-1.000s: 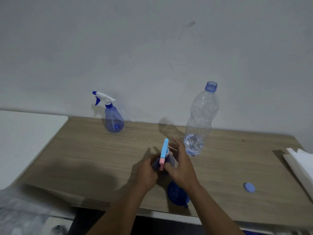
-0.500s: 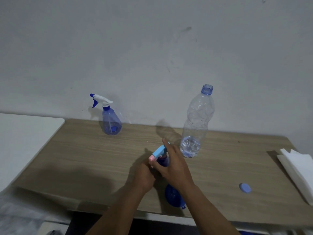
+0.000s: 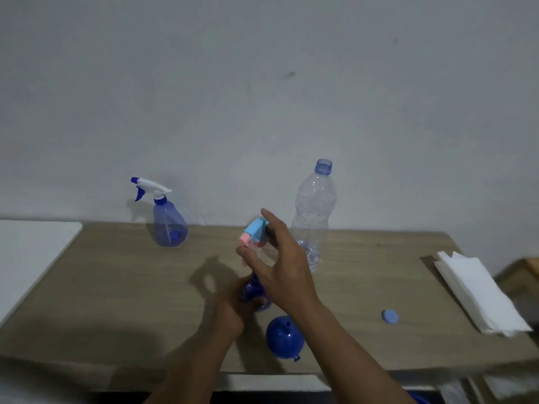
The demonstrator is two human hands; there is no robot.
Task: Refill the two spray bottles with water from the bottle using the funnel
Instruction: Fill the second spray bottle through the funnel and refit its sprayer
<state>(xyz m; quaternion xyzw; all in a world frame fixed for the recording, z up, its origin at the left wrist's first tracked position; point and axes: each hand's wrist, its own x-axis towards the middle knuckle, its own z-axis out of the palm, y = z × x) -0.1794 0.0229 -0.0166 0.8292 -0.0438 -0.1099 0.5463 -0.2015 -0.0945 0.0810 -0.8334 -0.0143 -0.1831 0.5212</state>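
My left hand (image 3: 233, 307) grips the blue body of a small spray bottle (image 3: 252, 291) standing near the table's front middle. My right hand (image 3: 280, 263) holds its light-blue and pink spray head (image 3: 253, 233), raised above the body; whether the two parts still touch is hidden by the hand. A second spray bottle (image 3: 167, 221), blue with a white trigger, stands at the back left by the wall. The clear water bottle (image 3: 313, 217), uncapped and nearly empty, stands behind my right hand. A blue funnel (image 3: 284, 341) lies wide end down near the front edge.
The bottle's blue cap (image 3: 390, 316) lies on the wooden table (image 3: 116, 287) to the right. A stack of white paper napkins (image 3: 478, 293) sits at the right edge. A white surface (image 3: 29, 252) adjoins the table on the left. A wall runs close behind.
My right hand has turned the spray head and lifted it higher above the bottle body. The left hand stays on the body.
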